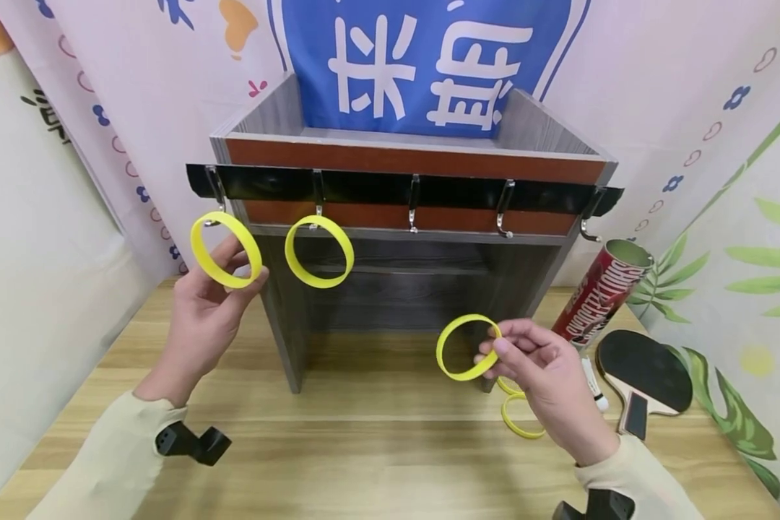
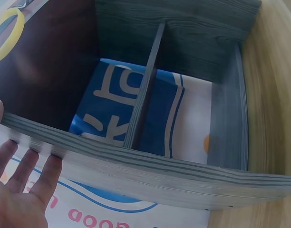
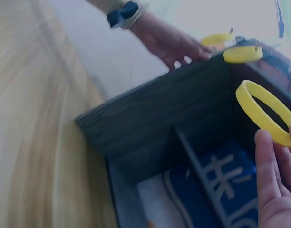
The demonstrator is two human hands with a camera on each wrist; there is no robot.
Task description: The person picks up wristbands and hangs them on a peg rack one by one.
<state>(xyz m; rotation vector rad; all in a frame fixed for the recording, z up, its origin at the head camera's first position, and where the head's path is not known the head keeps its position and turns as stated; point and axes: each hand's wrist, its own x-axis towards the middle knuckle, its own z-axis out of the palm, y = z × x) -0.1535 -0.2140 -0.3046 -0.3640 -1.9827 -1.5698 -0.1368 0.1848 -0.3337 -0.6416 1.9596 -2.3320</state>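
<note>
My right hand (image 1: 549, 375) pinches a yellow ring (image 1: 458, 368) at its right side between thumb and fingers, above the table. A second yellow ring (image 1: 196, 261) hangs from the leftmost hook, and a third yellow ring (image 1: 290, 249) hangs from the hook beside it. The hooks are on a black rail (image 1: 364, 184) across the front of a grey wooden shelf unit (image 1: 282, 318). Behind the leftmost ring is my left hand (image 1: 204, 310); its extended fingers touch the unit's side panel (image 2: 136, 164) in the left wrist view, and the thumb is mostly cut off there.
More yellow rings (image 1: 523, 433) lie on the wooden table (image 1: 364, 462), partly behind my right hand. To the right stand a red can (image 1: 598, 296), a black table tennis bat (image 1: 646, 368) and a small white object (image 1: 594, 386). Printed cloth (image 1: 676, 43) hangs behind.
</note>
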